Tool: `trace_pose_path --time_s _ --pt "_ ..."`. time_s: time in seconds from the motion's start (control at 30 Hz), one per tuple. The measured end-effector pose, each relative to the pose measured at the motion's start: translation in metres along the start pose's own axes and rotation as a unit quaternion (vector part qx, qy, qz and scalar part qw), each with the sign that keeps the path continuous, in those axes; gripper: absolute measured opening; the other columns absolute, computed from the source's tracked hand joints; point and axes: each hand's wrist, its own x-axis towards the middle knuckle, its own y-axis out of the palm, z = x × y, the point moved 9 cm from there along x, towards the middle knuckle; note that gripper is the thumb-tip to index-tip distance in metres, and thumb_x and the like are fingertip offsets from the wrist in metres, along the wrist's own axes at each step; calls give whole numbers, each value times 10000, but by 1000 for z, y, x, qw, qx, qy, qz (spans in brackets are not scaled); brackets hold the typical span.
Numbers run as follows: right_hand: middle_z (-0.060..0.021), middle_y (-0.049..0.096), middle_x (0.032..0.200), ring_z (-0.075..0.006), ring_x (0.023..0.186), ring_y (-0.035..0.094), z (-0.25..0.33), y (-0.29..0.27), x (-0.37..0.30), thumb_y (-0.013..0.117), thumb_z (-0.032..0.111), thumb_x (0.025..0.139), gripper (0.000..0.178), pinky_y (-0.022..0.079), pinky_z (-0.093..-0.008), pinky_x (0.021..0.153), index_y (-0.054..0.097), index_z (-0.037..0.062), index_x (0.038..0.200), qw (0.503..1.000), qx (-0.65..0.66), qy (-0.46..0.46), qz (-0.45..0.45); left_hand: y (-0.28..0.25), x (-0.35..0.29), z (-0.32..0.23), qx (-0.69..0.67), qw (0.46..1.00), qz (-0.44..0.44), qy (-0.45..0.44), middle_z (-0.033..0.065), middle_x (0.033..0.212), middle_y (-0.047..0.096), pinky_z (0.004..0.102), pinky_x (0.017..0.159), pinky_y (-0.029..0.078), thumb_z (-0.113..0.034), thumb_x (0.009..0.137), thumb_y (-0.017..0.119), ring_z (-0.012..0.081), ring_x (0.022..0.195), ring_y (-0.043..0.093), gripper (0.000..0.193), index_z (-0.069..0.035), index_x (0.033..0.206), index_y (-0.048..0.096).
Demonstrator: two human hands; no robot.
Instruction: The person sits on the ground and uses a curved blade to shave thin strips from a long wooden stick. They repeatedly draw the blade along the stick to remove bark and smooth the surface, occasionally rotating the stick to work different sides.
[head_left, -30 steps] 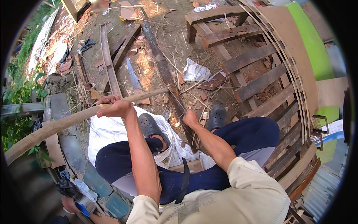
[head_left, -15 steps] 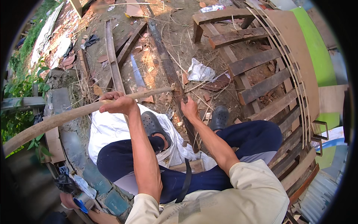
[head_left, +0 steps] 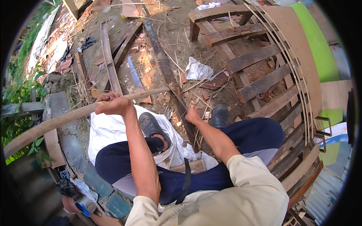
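Wooden pole [head_left: 68,120], one, fills left hand [head_left: 116,104]; right hand [head_left: 193,115] grips one apparent blade [head_left: 179,99].

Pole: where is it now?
Head view, left side: the pole runs from the left edge through the left hand, its tip by the dark beam.

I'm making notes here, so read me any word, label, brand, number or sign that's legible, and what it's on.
Nothing reads clearly.
White plastic wrapper, top edge: coloured print, too small to read.
Beige shirt: grey marking, too blurred to read.
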Motion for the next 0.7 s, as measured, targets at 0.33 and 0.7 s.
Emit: trace_pose_path --time_s 0.33,0.7 --pt "-267 658 811 -454 823 647 26 -12 -3 643 184 837 211 509 -493 719 629 -13 910 996 50 -54 -43 -13 9 6 -30 999 12 -9 -13 604 278 206 378 220 -849 816 100 82 468 260 746 -123 778 267" --pt "-290 653 844 -465 857 644 19 13 21 641 204 830 253 512 -496 755 644 -30 924 994 -74 -28 80 -40 30 27 -75 995 41 -55 -5 579 279 227 367 221 -898 755 94 98 423 248 800 -125 780 295"
